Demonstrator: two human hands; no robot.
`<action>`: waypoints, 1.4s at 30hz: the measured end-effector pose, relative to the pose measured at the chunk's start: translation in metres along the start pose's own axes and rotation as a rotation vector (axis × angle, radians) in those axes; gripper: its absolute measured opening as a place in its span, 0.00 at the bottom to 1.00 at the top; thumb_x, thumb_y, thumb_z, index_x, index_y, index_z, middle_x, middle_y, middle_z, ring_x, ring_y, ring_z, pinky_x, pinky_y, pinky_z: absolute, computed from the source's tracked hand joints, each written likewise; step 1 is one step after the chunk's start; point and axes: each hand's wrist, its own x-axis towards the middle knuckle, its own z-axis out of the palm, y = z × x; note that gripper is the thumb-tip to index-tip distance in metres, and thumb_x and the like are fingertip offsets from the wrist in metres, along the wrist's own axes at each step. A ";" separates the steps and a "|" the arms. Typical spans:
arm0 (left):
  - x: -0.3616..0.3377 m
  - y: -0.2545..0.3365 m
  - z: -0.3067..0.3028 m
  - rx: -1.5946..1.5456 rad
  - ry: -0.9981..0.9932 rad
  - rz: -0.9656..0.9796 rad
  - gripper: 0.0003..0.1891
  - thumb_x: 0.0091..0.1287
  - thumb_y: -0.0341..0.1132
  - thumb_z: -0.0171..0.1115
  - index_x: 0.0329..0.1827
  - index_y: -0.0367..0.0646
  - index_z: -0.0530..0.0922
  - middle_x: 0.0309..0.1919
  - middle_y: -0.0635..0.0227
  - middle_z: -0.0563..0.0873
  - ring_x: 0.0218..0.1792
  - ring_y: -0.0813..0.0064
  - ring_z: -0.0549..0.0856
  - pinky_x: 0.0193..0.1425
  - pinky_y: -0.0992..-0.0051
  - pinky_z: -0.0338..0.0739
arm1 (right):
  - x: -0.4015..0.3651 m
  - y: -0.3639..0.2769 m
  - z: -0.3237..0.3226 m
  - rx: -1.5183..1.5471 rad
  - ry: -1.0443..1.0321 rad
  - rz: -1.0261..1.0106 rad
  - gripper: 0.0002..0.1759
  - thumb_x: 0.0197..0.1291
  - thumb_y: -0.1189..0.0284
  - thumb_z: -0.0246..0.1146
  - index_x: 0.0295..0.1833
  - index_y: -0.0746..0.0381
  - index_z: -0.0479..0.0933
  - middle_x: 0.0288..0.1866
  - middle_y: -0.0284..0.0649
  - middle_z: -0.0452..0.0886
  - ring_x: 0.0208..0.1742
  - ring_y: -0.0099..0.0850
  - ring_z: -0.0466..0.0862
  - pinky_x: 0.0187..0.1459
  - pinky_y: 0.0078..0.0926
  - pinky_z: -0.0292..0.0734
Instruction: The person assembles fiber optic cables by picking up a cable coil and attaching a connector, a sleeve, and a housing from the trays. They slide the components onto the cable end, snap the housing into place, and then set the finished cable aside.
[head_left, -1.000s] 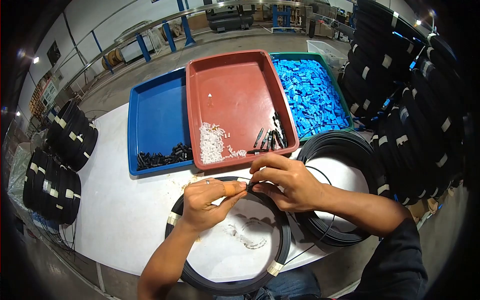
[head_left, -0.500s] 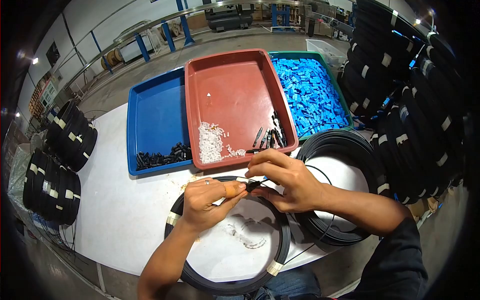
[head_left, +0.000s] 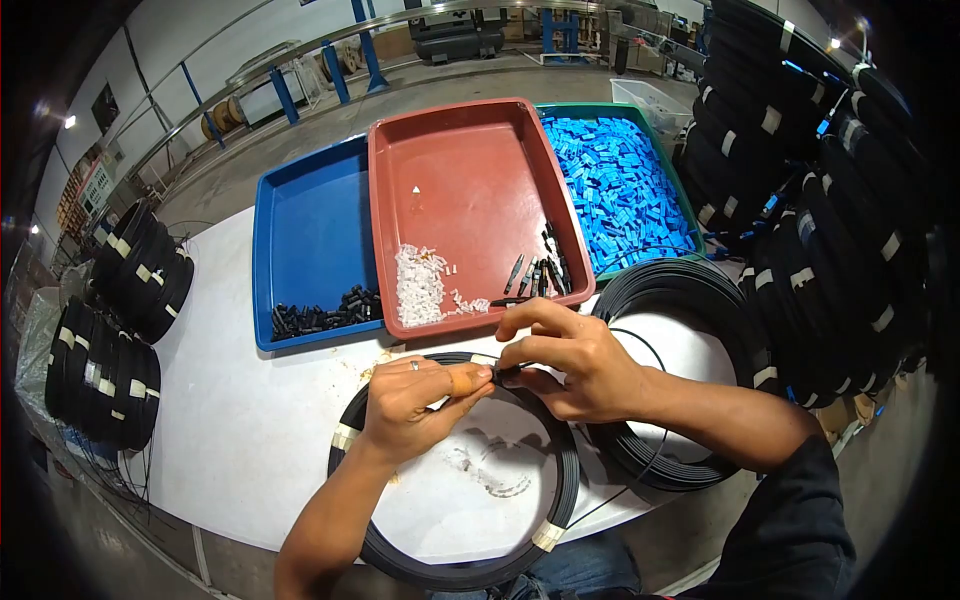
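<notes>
My left hand (head_left: 418, 402) pinches a small black piece (head_left: 497, 374) at its fingertips, above the far rim of a taped black cable coil (head_left: 567, 470). From the right, my right hand (head_left: 580, 362) closes on the same piece with thumb and fingers; its fingers hide most of it. The coil lies flat on the white table (head_left: 240, 440) near my body. Partly beside it sits a larger black cable coil (head_left: 650, 285), with a loose strand crossing it.
Beyond my hands are a blue tray (head_left: 320, 220) with black parts, a red tray (head_left: 455, 190) with white pieces and black connectors, and a green tray (head_left: 652, 150) full of blue pieces. Coils are stacked at left (head_left: 105, 375) and right (head_left: 770, 120).
My right hand's index finger and thumb have drawn in closer around the black piece, now covering more of it. My left hand has barely moved.
</notes>
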 end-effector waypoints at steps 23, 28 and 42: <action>0.000 0.001 -0.002 0.010 0.019 0.060 0.08 0.52 0.26 0.81 0.33 0.43 0.90 0.34 0.65 0.94 0.23 0.76 0.87 0.28 0.78 0.80 | 0.000 -0.004 -0.003 0.027 0.022 -0.009 0.16 0.46 0.81 0.80 0.42 0.63 0.85 0.51 0.43 0.82 0.48 0.38 0.87 0.44 0.33 0.85; -0.001 0.001 -0.003 0.039 -0.009 0.094 0.08 0.52 0.26 0.81 0.32 0.43 0.90 0.34 0.64 0.94 0.23 0.76 0.87 0.27 0.79 0.79 | -0.002 -0.003 -0.002 0.030 -0.009 -0.015 0.15 0.50 0.80 0.76 0.43 0.66 0.81 0.51 0.44 0.79 0.41 0.40 0.87 0.38 0.36 0.85; -0.002 -0.002 -0.002 0.049 0.029 0.115 0.08 0.51 0.26 0.81 0.32 0.44 0.90 0.34 0.65 0.94 0.22 0.78 0.86 0.26 0.80 0.77 | 0.001 -0.004 -0.001 0.015 -0.030 -0.013 0.16 0.52 0.80 0.75 0.46 0.64 0.80 0.53 0.44 0.78 0.45 0.42 0.87 0.41 0.36 0.85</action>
